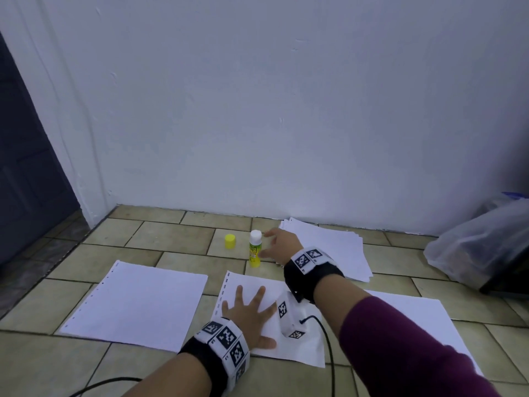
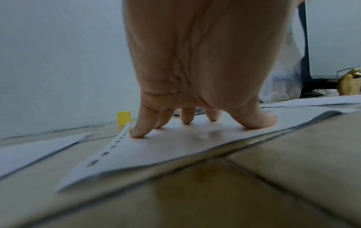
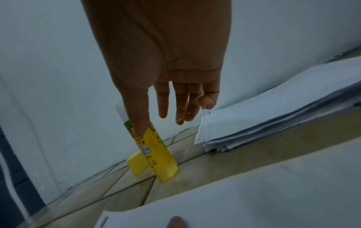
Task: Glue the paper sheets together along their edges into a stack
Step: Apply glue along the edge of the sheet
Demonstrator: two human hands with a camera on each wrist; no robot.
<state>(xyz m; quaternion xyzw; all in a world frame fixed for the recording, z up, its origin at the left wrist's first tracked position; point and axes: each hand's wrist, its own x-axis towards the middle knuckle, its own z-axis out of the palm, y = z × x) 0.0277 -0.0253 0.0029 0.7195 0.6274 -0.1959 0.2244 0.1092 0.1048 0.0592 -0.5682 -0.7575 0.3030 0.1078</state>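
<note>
Fingers [image 2: 139, 131] of the left hand [image 1: 249, 313] pressed spread flat on the punched sheet [image 1: 243, 285]; right hand [image 1: 282, 243], open (thumb touching), reached the uncapped glue stick [image 1: 254, 249].

Perhaps home: tiled floor [image 1: 177, 236], door [image 1: 25, 167]

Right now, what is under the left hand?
The left hand presses flat, fingers spread, on a white sheet of paper with punched holes along its edge. The sheet lies on the tiled floor. Whether another sheet lies beneath it cannot be seen.
</note>
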